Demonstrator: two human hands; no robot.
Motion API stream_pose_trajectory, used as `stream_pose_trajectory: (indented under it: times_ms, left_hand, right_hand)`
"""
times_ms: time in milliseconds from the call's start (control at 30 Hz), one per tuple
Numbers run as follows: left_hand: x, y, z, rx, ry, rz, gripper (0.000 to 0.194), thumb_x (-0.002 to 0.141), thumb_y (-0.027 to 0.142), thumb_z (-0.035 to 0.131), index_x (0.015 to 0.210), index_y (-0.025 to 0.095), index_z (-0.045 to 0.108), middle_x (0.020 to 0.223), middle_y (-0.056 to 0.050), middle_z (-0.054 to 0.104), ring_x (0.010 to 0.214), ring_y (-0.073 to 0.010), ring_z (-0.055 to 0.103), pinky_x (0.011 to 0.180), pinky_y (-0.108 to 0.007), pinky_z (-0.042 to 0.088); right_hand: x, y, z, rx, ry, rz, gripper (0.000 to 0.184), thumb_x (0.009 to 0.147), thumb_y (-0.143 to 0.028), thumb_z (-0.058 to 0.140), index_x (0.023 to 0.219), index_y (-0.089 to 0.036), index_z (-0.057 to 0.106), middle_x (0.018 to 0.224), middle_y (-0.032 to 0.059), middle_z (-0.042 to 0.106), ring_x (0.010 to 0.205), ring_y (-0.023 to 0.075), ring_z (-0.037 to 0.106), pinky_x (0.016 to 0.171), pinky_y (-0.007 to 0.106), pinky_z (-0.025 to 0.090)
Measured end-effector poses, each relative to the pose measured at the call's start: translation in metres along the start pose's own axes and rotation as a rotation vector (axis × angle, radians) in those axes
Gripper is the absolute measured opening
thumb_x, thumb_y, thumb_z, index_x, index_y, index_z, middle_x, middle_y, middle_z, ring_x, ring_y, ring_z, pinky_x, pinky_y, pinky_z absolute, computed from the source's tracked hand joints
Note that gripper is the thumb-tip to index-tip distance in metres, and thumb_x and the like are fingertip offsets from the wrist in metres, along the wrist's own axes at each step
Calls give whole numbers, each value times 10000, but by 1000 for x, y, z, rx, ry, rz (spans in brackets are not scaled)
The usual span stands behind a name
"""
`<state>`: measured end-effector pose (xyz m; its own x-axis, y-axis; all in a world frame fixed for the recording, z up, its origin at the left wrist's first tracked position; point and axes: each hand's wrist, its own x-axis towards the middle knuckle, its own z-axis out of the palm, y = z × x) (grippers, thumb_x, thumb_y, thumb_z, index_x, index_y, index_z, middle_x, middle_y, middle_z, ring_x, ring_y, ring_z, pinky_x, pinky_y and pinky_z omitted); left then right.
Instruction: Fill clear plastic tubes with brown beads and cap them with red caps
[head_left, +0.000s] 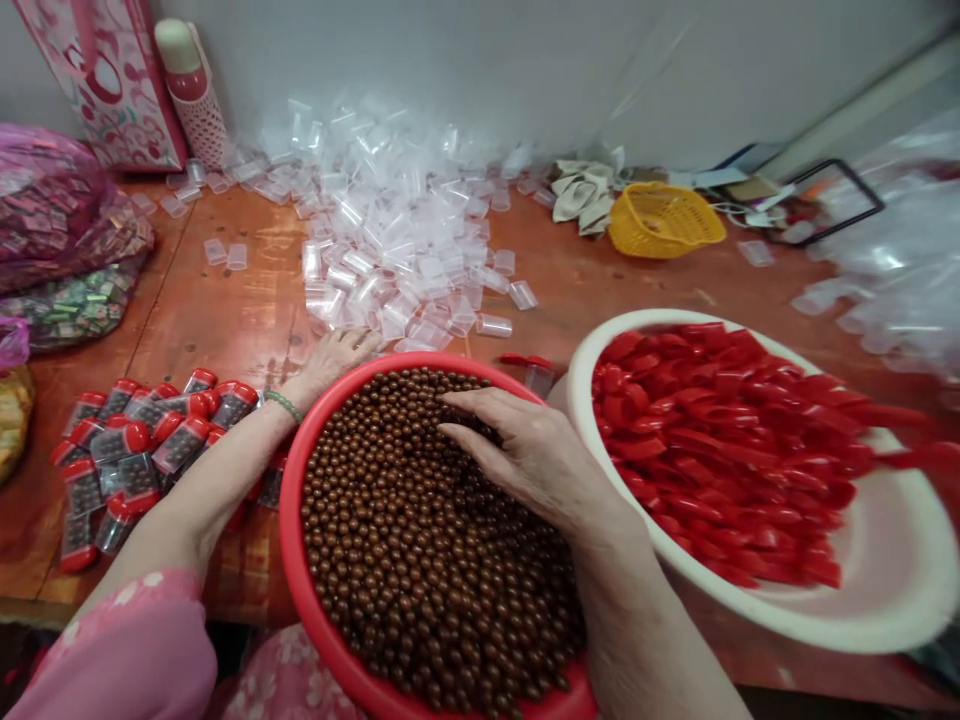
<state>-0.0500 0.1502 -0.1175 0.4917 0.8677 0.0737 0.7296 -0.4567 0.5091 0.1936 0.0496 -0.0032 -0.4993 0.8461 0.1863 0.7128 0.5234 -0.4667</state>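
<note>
My right hand (525,450) lies palm down over a mass of small round brown balls (427,560), its fingertips on them. These fill a red plastic basin (294,520). My left hand (334,362) rests just past the basin's far rim, close to a heap of clear plastic tubes (390,230), and holds nothing that I can see. By my left forearm lie several clear tubes with red caps (131,455), filled with brown balls. To the right, a white basin (840,628) holds many red plastic spoons (720,450).
A yellow plastic basket (664,222) and crumpled beige cloth (585,195) stand at the back of the wooden table (225,320). Pink bags of packets (52,210) lie at the left, and clear plastic sheeting (900,240) lies at the right. A patterned pink bag (105,80) leans on the wall.
</note>
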Motion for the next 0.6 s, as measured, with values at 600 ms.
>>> stream_pose_trajectory:
  times_ms: [600]
  left_hand:
    - [-46,90,-84,-1397,339,-288,449,801,370,699,1175,186,533,1004,-51,665,784,-125,650,677,-238,516]
  right_hand:
    - [15,-26,-3,178,281,-149,270,865,-238,662,1130,-193,644,1064,88,728,973,213,701,879,376,587]
